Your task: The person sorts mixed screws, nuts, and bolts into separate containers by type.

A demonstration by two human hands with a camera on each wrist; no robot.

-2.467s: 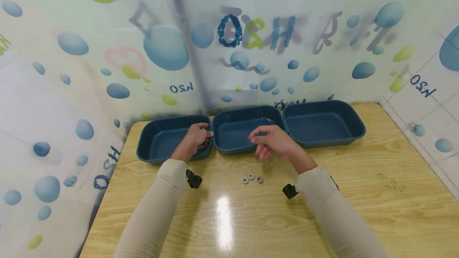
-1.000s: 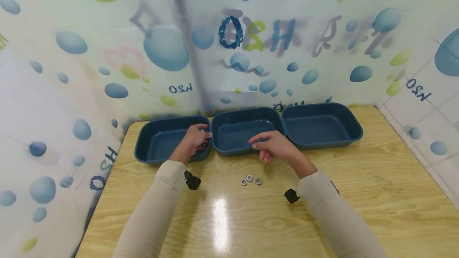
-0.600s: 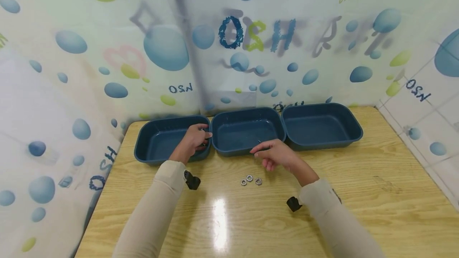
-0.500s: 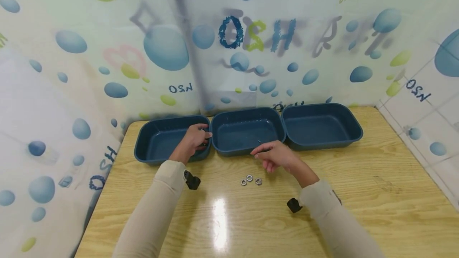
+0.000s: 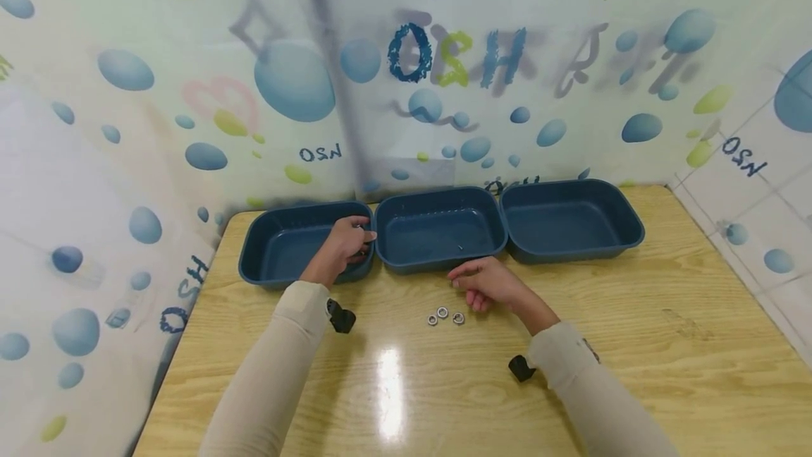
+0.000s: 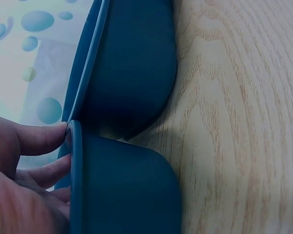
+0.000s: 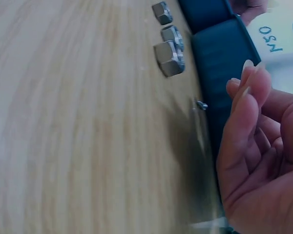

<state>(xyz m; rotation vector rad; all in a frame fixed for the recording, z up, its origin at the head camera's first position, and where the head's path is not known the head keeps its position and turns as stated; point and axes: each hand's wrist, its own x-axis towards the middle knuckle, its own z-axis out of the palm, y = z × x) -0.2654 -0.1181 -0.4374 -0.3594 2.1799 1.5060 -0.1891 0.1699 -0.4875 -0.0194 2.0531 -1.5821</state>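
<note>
My left hand (image 5: pixel 347 242) rests over the right end of the left blue bin (image 5: pixel 254 277). In the left wrist view its thumb touches the rim (image 6: pixel 76 146) where two bins meet, and the other fingers reach inside behind the wall. My right hand (image 5: pixel 491 282) hovers low in front of the middle blue bin (image 5: pixel 406 270), thumb and fingers loosely bent. A small metal screw (image 7: pixel 201 105) shows near the bin's foot, apart from the fingertips in the right wrist view. Three metal nuts (image 5: pixel 443 312) lie on the table close by.
A third blue bin (image 5: pixel 571 256) stands at the right of the row, against the patterned wall covering. One tiny dark piece (image 5: pixel 460 247) lies in the middle bin. Wood-grain tabletop (image 5: pixel 457 400) stretches in front of the bins.
My right hand has moved down and toward me, from over the middle bin's front rim to just above the table, uncovering the tiny piece in that bin. The left hand stays put.
</note>
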